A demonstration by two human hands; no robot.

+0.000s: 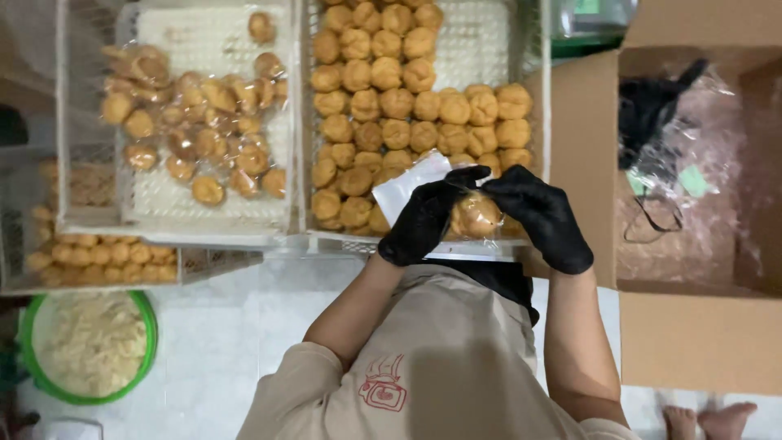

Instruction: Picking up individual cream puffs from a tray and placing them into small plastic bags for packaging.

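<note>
Holding a round golden pastry [476, 216] inside a small clear bag [411, 189], we see both black-gloved hands meet just over the near edge of the right tray [533, 155]. The left hand [423, 220] sits at about nine o'clock of the pastry, fingers curled shut around the bag's side, apparently to keep its mouth steady. The right hand [542, 213] comes in from three o'clock, fingertips pinched closed on the bag's upper edge above the pastry, which looks like a way to keep the thin film from slipping. The bag's flat, empty end sticks up toward eleven o'clock.

At twelve o'clock from the hands, the right tray is packed with bare pastries [391, 90] in close rows, within easy reach. At ten o'clock stands the left tray [81, 163], where already bagged pastries [195, 122] lie loose in their shiny wrappers, apart from the bare ones so the two kinds stay separate. Lower at nine o'clock, a further tray [98, 253] of small golden pieces shows beneath. A green bowl [147, 358] of pale crumbly stuff rests at eight o'clock. At three o'clock an open cardboard box [692, 342] holds crumpled clear plastic [692, 187].
</note>
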